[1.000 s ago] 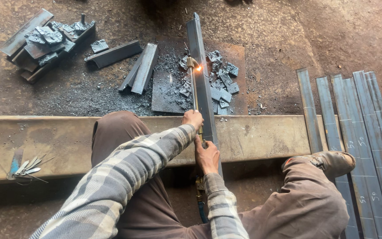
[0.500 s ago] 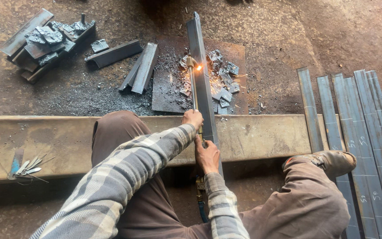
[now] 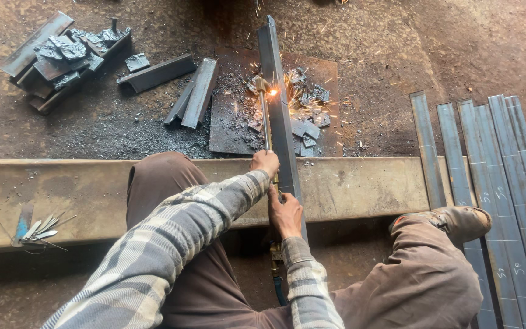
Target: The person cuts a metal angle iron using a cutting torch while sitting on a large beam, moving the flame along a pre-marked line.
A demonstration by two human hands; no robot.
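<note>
Head view: both hands, left (image 3: 266,162) and right (image 3: 286,213), grip the cutting torch (image 3: 265,119) beside the steel bar (image 3: 278,116).

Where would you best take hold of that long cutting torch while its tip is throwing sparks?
Judging by its pose, grip the cutting torch at the near end, from the person's side. The left hand holds its thin tube just over the beam, and the right hand is closer in, by the handle. The far tip, at the angle bar, sparks, so that end seems unsafe.

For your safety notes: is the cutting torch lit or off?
Lit: the torch tip glows orange, throwing sparks at the steel bar.
</note>
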